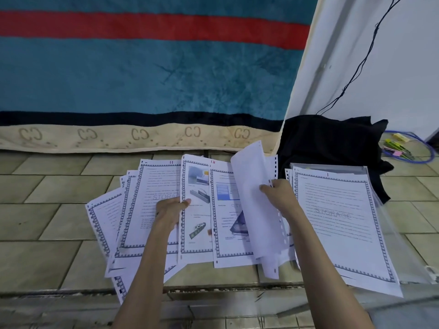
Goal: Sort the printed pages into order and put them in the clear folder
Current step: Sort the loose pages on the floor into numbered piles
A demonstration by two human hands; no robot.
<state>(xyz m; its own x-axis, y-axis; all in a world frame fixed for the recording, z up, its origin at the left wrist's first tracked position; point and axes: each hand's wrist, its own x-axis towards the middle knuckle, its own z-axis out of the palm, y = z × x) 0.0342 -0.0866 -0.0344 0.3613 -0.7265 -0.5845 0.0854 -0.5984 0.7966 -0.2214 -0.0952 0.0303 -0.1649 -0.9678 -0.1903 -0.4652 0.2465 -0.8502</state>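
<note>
Left hand (171, 207): the fingers are curled round the near part of a fanned spread of pages (152, 210); the thumb is pressed on the edge of the illustrated page (196, 205). The fan is probably held open so that the handwritten numbers at the top edges can be read.

Right hand (280, 193): a lifted sheet (251, 198) is pinched at its punched edge between thumb and fingers. It is raised and curled over with the blank back shown, apparently to be checked or moved aside; its number cannot be read.

Loose pages: they are laid overlapping on the tiled floor (47, 210), long axes run away from the person, top edges pointed towards the blanket. "11" is written in red on one top edge; the next mark is too unclear to read.

Sorted stack (342, 224): it is set to the right, just beside the fan, with a page marked "1" on top. Its long axis is tilted, the top edge pointed away. It appears to be laid on the clear folder (389, 233), whose rim is seen beyond and right of it, so that ordered pages can be received there.

Progress: sorting is judged to be under way; many pages are not yet ordered.

Beyond: a black cloth (332, 143) is heaped behind the folder, and a striped blanket (142, 79) is hung behind the floor.
</note>
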